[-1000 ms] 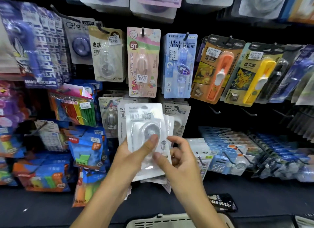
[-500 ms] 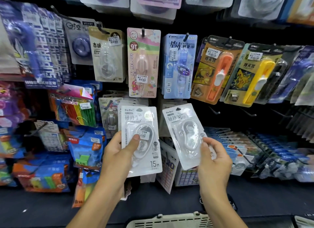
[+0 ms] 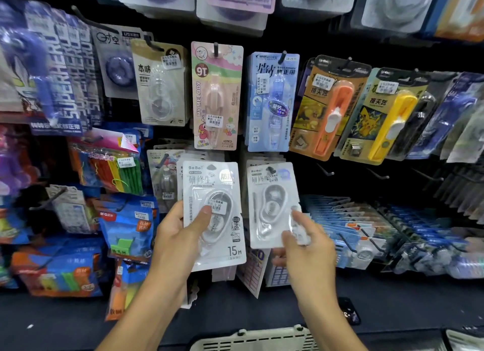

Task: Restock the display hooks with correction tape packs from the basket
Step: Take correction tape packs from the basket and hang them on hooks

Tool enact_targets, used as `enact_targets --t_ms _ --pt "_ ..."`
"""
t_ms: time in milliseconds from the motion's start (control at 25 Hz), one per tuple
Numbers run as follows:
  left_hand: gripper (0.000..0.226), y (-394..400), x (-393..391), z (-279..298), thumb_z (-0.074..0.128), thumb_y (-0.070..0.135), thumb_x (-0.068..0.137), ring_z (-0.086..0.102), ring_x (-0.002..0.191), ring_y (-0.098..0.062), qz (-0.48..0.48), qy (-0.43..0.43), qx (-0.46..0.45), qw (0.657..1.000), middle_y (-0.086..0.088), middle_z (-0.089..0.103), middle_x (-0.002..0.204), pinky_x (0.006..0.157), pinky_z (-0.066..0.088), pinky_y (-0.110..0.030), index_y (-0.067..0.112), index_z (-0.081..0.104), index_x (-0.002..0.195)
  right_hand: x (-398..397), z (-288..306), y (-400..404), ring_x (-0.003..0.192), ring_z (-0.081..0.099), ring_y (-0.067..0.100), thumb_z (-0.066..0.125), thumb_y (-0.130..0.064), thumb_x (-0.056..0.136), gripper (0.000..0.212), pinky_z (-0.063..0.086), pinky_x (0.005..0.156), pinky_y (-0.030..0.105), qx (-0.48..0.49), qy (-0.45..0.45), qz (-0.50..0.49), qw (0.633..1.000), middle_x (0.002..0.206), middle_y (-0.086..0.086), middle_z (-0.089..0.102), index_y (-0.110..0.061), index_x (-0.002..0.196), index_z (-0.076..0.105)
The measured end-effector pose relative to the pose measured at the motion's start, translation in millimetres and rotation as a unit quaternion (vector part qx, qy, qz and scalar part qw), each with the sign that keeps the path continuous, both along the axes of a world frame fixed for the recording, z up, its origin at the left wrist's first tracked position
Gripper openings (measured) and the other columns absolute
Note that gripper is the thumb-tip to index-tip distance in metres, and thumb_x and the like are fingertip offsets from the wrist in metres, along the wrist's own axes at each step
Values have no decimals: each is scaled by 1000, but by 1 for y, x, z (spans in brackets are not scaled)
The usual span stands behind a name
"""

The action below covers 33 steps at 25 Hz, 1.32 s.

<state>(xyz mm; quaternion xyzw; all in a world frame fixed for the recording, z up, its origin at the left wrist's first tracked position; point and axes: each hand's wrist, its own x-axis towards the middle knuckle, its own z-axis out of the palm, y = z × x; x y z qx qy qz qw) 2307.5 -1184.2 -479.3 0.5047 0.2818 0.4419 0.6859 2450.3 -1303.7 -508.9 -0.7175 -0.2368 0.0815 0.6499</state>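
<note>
Head view, white correction tape pack [image 3: 213, 214] gripped upright in the left hand [image 3: 175, 239], thumb pressed on its blister, second pack [image 3: 272, 204] pinched at its lower right corner by the right hand [image 3: 305, 248], top at a display hook [image 3: 271, 170], basket [image 3: 251, 339] rim at the bottom edge.

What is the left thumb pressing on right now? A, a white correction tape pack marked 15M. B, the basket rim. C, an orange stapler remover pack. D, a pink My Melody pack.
A: the left hand holds the white correction tape pack marked 15M, with its thumb on the clear blister front.
</note>
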Motion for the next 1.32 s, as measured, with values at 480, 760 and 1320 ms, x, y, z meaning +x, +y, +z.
enact_targets --t_ms 480,760,1320 --pt "21 2 15 -19 66 37 96 61 102 4 -10 273 288 918 24 63 114 82 44 -13 38 60 116 7 19 19 101 56 -22 70 -6 91 45 46 78 8 100 20 138 985 106 -37 64 -44 114 62" --pt "48 6 14 -16 65 29 96 43 132 -9 36 315 342 885 25 42 130 101 32 -24 33 51 142 27 7 3 120 49 -13 75 -13 85 42 41 91 15 68 15 91 993 118 -32 63 -48 108 69" --pt "64 17 21 -22 61 38 97 20 151 -9 60 397 427 811 13 29 166 121 22 -36 34 36 156 53 24 39 115 52 18 60 -31 96 41 46 101 42 -136 -156 43 977 136 -6 46 -33 136 54"
